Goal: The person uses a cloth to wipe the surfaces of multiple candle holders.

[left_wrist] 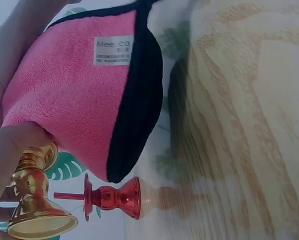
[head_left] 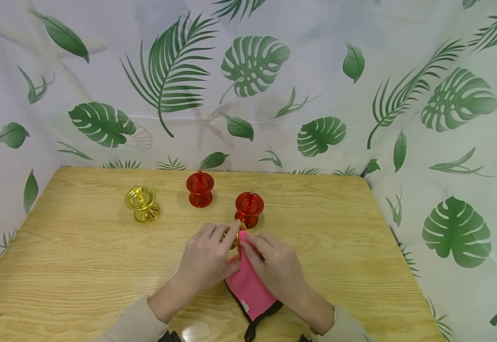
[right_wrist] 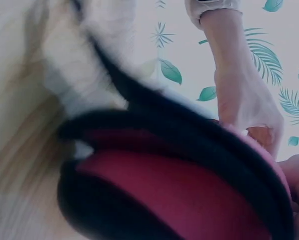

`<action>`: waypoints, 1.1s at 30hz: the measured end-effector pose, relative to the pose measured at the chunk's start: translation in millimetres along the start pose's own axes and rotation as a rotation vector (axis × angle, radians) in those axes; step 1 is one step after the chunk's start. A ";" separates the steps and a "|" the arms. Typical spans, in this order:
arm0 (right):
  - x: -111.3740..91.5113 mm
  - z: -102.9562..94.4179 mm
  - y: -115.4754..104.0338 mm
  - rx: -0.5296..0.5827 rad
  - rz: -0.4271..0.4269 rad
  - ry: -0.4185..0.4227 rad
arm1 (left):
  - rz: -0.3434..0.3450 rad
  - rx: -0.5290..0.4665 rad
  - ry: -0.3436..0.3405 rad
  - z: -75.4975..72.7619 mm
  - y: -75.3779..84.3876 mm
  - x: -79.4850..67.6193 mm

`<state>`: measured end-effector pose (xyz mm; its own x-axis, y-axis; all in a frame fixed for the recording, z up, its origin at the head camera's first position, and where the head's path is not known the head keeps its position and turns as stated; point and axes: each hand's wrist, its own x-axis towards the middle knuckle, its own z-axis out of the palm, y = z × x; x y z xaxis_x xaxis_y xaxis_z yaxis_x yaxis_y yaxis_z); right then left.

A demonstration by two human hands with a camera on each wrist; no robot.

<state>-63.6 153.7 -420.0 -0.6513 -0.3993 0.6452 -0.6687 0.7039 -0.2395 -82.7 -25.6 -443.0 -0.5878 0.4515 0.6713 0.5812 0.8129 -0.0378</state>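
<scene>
My left hand [head_left: 207,256] grips a gold candle holder [left_wrist: 32,192] turned on its side, its base facing out in the left wrist view. With bent fingers and thumb, my right hand [head_left: 280,268] pinches a pink cloth [head_left: 252,287] against the rim of the holder's dish. The cloth has a black border, a hanging loop and a small white label [left_wrist: 113,50]. Its lower part hangs over the table between my wrists. In the right wrist view the folded cloth [right_wrist: 154,175] covers much of the work, and the dish is hidden there.
Just beyond my hands stands a red candle holder [head_left: 249,204], upright on the wooden table [head_left: 81,266]. Another red one [head_left: 200,187] is near the back edge. A second gold candle holder [head_left: 142,202] stands at the left. Leaf-patterned sheets [head_left: 274,114] enclose the table's back and sides.
</scene>
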 end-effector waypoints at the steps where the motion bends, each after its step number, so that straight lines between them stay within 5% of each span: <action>1: 0.4 -0.3 -0.8 0.000 0.002 -0.002 | -0.004 -0.006 -0.001 -0.1 -0.5 -0.3; 10: -8.1 -0.2 12.4 -0.045 -0.285 0.064 | -0.150 -0.219 -0.089 -3.6 -4.8 -2.6; 14: -11.7 0.4 21.9 -0.009 -0.345 0.119 | -0.232 -0.330 -0.120 -6.2 -5.4 -1.8; 23: -13.8 -1.9 38.5 0.148 -0.195 0.208 | -0.438 -0.532 -0.177 -8.5 -7.9 -2.2; 33: -13.3 -3.6 47.4 0.276 -0.088 0.232 | -0.750 -0.952 -0.216 -10.7 -12.2 3.9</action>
<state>-85.3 194.5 -437.3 -0.5097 -0.2855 0.8116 -0.8107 0.4751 -0.3420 -86.0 -37.7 -432.0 -0.9815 0.1135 0.1543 0.1846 0.3455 0.9201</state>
